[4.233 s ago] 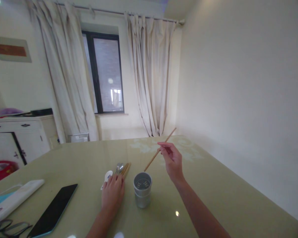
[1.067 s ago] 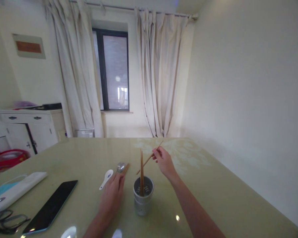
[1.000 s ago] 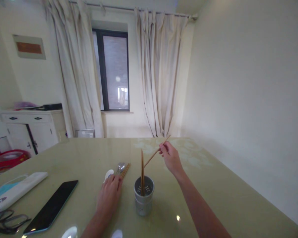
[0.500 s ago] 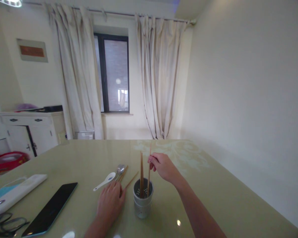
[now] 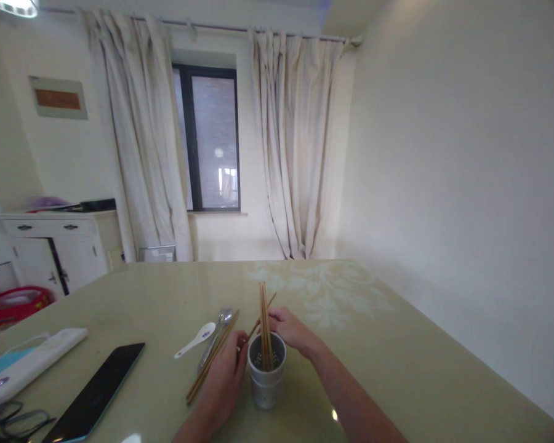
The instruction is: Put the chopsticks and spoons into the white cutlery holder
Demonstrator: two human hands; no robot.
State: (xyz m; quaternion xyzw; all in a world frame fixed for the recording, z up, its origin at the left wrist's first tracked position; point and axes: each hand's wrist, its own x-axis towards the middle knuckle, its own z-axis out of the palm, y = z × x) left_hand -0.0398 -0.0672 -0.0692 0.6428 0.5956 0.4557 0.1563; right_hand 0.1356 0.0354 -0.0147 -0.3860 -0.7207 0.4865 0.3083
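Observation:
A silver-grey utensil holder (image 5: 266,387) with small holes inside stands upright on the table, with several wooden chopsticks (image 5: 264,307) standing in it. Beside its left rim, my left hand (image 5: 224,378) is closed on the lower part of a slanted chopstick (image 5: 253,330). My right hand (image 5: 292,327) reaches in behind the standing chopsticks and pinches the same slanted stick further up; its fingertips are partly hidden. Left of my left hand lie more chopsticks (image 5: 203,376), a metal spoon (image 5: 224,317) and a white ceramic spoon (image 5: 198,338).
On the left of the glossy table (image 5: 351,369) lie a black tablet-like device (image 5: 96,391), a white power strip (image 5: 50,354) and dark glasses (image 5: 18,424). A wall (image 5: 466,215) runs along the right side. A white cabinet (image 5: 74,246) stands behind at left.
My right hand has released a chopstick into the holder and come down leftward behind the standing ones. My left hand has lifted a chopstick from the table and moved right to the holder.

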